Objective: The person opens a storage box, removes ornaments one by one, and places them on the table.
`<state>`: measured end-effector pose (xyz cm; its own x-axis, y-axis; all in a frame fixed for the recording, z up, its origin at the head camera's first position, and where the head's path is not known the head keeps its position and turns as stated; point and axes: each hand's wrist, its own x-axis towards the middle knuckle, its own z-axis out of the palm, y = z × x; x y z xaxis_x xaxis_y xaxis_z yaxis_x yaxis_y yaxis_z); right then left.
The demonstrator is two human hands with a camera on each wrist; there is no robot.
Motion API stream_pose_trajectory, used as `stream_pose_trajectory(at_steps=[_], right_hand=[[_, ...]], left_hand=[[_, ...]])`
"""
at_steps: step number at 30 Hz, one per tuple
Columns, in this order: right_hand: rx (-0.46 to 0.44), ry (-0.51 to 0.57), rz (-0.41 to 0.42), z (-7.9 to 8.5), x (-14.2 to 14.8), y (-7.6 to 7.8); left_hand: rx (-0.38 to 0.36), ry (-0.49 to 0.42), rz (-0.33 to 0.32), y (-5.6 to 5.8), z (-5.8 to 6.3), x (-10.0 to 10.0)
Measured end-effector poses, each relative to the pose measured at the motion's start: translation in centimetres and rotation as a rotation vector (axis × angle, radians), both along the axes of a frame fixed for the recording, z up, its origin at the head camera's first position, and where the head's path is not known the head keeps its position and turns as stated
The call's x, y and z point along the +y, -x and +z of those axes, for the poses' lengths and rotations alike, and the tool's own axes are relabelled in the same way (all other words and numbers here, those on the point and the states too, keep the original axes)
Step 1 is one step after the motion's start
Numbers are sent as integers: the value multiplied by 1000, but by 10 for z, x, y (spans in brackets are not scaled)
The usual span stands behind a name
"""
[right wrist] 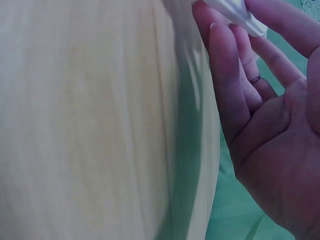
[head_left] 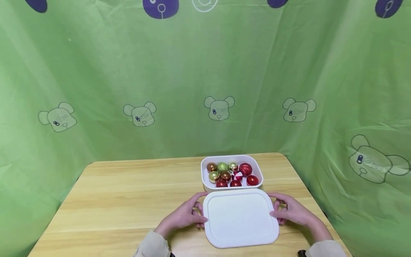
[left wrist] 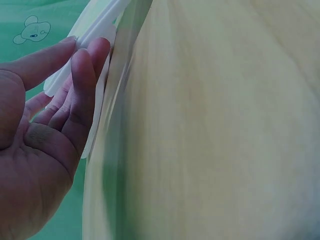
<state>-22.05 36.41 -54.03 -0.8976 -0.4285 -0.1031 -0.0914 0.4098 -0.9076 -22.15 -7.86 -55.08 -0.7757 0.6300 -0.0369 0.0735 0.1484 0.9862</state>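
Grip of the left hand: narrow, pinching the left edge of a white lid. Grip of the right hand: likewise narrow, pinching the right edge of the same lid. Lid position: lower part of the head frame, right of centre, broad face visible; the wrist views show its held edges raised off the counter.

Container: one white box, rectangular with rounded corners, uncovered, standing on the counter directly above the lid in the head frame. Contact between lid and box cannot be determined.

Contents: ten visible balls. Upper row, left to right: brown, green, pale gold, ribbed red. Middle row, left to right: gold, copper, red-and-white, plain red. Lower row: two red units, partly hidden by the near wall of the box.

Surroundings: green cloth printed with bear heads fills the upper frame behind the counter.
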Motion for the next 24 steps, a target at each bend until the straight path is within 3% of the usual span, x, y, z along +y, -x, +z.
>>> stream_pose_trajectory(at_steps=[10,18,24], right_hand=[[-7,-48,7,-1,-2,1],[12,-81,7,-3,-4,3],[-7,-92,-10,-6,-7,3]], left_hand=[[8,39,30,0,-5,3],[81,117,90,0,-3,6],[183,214,139,-4,-2,6]])
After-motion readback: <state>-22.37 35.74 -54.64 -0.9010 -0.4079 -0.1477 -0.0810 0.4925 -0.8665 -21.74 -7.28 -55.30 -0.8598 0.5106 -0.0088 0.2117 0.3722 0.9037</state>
